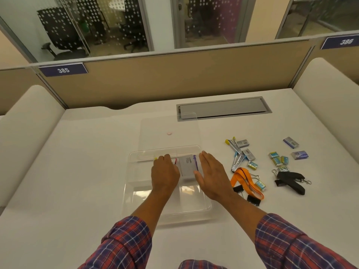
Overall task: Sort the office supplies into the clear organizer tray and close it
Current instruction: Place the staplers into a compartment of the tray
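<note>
This is an open-plan office. I stand by a white desk closed in by a tan cubicle partition with padded side dividers. Blue seat-number plates on the partition's top rail read 385 and 386. A grey cable hatch is set into the desktop. Beyond the partition, dotted glass walls enclose rooms with black swivel chairs. On the desk lie binder clips, an orange lanyard and small staple boxes.
</note>
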`<state>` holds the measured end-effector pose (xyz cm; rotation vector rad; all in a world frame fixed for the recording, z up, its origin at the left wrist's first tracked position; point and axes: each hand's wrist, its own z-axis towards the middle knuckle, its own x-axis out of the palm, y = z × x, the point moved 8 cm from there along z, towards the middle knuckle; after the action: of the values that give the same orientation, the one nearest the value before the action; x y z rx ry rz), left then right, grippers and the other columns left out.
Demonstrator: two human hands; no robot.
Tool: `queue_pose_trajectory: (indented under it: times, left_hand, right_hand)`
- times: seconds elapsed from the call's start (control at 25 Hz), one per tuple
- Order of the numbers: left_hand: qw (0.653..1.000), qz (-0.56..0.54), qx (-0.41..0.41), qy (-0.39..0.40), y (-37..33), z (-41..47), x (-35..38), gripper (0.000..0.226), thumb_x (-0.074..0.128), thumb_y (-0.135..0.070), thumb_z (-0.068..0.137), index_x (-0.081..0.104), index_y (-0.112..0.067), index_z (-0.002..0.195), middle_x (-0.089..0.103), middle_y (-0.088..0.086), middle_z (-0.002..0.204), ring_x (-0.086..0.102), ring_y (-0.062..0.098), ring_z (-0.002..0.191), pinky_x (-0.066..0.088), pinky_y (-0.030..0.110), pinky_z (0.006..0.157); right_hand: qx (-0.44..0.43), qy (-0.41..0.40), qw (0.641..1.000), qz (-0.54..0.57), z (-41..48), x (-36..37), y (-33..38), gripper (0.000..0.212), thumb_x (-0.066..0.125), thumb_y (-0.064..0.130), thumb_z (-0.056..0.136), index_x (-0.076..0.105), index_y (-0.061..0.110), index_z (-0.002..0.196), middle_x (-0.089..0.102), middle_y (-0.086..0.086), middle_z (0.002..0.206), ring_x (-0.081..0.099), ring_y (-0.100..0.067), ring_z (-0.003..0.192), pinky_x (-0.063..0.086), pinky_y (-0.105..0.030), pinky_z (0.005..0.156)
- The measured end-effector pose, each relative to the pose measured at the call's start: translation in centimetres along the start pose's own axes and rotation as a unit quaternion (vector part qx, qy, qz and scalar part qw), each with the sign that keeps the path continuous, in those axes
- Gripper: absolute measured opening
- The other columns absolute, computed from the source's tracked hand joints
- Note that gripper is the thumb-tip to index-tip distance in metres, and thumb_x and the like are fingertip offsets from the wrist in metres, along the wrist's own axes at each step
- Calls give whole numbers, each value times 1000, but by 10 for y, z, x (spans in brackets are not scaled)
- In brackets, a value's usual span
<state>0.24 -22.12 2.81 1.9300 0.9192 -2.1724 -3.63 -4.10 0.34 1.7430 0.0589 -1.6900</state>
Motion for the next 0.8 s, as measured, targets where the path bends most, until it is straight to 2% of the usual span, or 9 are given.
queue_pose_trajectory:
  times: [0.16,0.32,0.48,0.56,0.64,0.72,0.8]
  left_hand:
    - [995,30,76,-58,-36,-11,-6,43,55,-33,98,57,-9,134,66,10,125,60,29,116,47,41,101]
    - [985,58,158,-21,-110,-20,24,54,47,-40,101,48,-10,146,56,11,144,48,30,137,35,44,117]
    - [983,58,173,9,-133,-27,53,63,48,-43,103,37,-10,156,39,15,162,27,32,155,20,46,127]
    - [983,43,174,26,-148,-29,68,65,50,-45,103,35,-11,156,37,13,163,26,30,155,20,43,126]
    - [983,29,177,47,-174,-30,84,63,52,-46,102,39,-13,154,43,10,160,35,28,150,29,40,123]
    - [983,25,173,63,-196,-28,98,54,54,-47,100,49,-15,144,55,7,145,49,25,134,42,37,111]
    - [983,30,161,79,-212,-25,111,43,55,-46,98,58,-16,128,62,5,125,56,21,113,47,34,95]
  right_hand:
    - [19,-7,999,-30,-7,-11,-24,68,31,51,104,16,16,160,18,-8,168,16,-25,155,17,-41,125]
    - [53,-19,997,-60,-19,-40,-81,70,33,50,104,15,13,160,17,-10,168,15,-27,155,13,-41,124]
    - [75,-25,994,-76,-27,-55,-112,71,42,47,102,22,9,158,27,-14,164,23,-29,152,18,-41,123]
    - [83,-33,991,-97,-33,-64,-129,70,44,48,100,26,7,154,34,-16,160,32,-32,148,25,-42,120]
    - [112,-34,988,-101,-40,-74,-160,70,38,50,102,22,9,156,31,-14,162,29,-31,150,25,-44,120]
    - [139,-26,985,-96,-46,-80,-187,70,35,50,103,18,11,159,26,-12,165,22,-28,153,22,-43,122]
    - [148,-37,983,-104,-50,-88,-208,70,38,50,103,21,10,158,30,-13,163,25,-29,151,25,-43,121]
